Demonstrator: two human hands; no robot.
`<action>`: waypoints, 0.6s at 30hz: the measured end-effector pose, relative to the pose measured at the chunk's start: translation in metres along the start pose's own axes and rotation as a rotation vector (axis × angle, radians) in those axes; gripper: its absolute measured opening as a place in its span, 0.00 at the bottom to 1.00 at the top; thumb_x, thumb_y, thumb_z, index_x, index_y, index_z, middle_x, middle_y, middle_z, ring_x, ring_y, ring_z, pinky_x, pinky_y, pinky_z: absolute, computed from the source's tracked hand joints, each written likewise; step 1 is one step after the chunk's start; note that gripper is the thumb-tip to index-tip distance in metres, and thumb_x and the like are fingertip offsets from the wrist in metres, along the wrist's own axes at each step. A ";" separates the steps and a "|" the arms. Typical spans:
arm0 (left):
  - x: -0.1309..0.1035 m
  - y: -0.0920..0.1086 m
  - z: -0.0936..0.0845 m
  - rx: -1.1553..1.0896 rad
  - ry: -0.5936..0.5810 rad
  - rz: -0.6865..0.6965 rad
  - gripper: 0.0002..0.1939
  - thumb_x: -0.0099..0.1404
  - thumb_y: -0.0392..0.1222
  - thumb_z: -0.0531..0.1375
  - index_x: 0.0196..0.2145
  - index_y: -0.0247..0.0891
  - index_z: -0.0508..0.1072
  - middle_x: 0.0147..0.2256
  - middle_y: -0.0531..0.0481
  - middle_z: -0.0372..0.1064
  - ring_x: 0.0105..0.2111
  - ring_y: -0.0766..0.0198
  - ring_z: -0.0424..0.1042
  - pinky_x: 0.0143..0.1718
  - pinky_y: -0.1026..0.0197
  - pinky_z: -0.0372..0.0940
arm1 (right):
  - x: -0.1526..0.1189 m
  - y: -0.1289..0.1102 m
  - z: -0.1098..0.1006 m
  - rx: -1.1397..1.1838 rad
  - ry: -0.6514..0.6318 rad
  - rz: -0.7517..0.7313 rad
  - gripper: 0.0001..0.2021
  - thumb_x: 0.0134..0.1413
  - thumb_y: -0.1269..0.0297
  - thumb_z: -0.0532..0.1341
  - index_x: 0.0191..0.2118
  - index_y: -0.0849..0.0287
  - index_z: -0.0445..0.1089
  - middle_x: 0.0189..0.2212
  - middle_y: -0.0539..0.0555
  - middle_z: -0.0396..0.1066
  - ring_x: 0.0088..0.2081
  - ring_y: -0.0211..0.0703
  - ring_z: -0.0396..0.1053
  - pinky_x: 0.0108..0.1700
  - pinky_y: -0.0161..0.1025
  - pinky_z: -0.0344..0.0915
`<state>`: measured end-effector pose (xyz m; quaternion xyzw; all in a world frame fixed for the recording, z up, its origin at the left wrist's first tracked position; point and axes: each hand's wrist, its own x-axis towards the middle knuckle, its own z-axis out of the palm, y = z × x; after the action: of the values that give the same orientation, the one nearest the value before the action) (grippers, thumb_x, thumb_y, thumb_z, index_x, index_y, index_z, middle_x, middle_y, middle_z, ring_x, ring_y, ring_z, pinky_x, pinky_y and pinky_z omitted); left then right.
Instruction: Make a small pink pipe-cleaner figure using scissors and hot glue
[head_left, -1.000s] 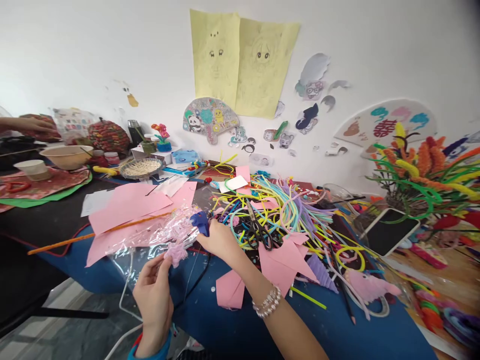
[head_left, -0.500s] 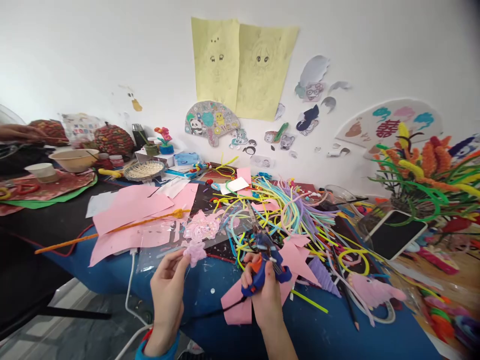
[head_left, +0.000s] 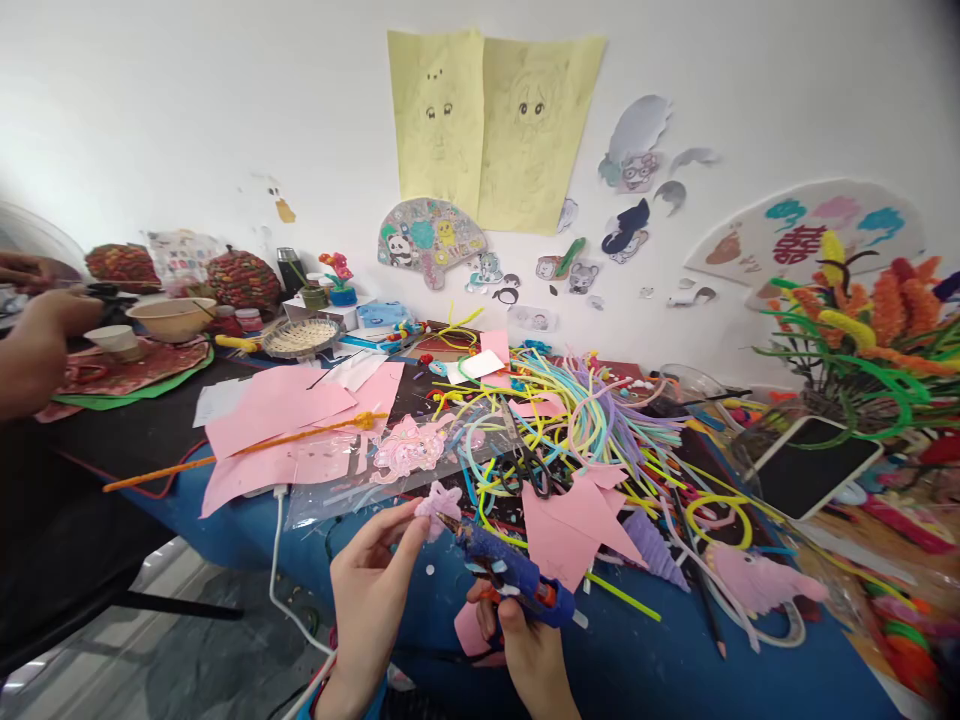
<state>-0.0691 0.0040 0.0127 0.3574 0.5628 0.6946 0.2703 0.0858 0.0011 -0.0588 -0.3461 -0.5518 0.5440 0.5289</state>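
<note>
Between thumb and fingers, my left hand (head_left: 375, 590) pinches a small lilac flower-shaped piece (head_left: 441, 500) that looks fuzzy. A blue glue gun (head_left: 517, 580) is gripped in my right hand (head_left: 521, 640), its nozzle pointing up and left at the flower. The tip meets or nearly meets the flower; I cannot tell which. Just behind them lies a pink cartoon cutout (head_left: 409, 448) on clear plastic film (head_left: 322, 500). Black scissors (head_left: 531, 465) rest to the right of the film, beside pink paper pieces (head_left: 570, 530).
Loose pipe cleaners (head_left: 592, 400) are heaped behind my right hand. An orange pipe cleaner (head_left: 225, 455) crosses pink sheets (head_left: 277, 405) at left. A phone (head_left: 814, 465) lies at right, near a pencil (head_left: 709, 590). Another person's arm (head_left: 34, 345) reaches in at far left, by a bowl (head_left: 171, 318).
The glue gun has turned from upright to pointing left, its nozzle now at the flower. My left hand has moved right with the flower. The other person's arm reaches further in.
</note>
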 end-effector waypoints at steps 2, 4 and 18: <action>-0.002 0.001 0.000 0.000 -0.001 0.016 0.11 0.53 0.45 0.68 0.33 0.38 0.80 0.32 0.48 0.80 0.32 0.59 0.78 0.34 0.63 0.74 | 0.000 0.001 0.001 0.007 0.005 -0.011 0.24 0.55 0.42 0.57 0.33 0.61 0.76 0.18 0.51 0.62 0.21 0.39 0.63 0.24 0.37 0.64; -0.004 0.001 0.000 0.002 -0.003 0.032 0.10 0.53 0.44 0.68 0.33 0.38 0.80 0.32 0.49 0.80 0.31 0.60 0.78 0.34 0.63 0.74 | 0.000 0.000 0.002 -0.003 0.019 -0.020 0.23 0.55 0.43 0.58 0.33 0.61 0.76 0.18 0.50 0.61 0.21 0.39 0.63 0.25 0.38 0.64; -0.007 0.004 0.002 0.021 -0.007 0.067 0.07 0.54 0.41 0.68 0.33 0.40 0.80 0.33 0.50 0.79 0.32 0.60 0.78 0.36 0.64 0.73 | 0.000 0.001 0.004 -0.016 0.065 0.011 0.22 0.55 0.43 0.58 0.30 0.60 0.75 0.17 0.50 0.63 0.20 0.38 0.64 0.24 0.36 0.64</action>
<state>-0.0634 -0.0011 0.0152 0.3813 0.5567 0.6962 0.2449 0.0822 0.0001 -0.0595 -0.3708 -0.5367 0.5311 0.5407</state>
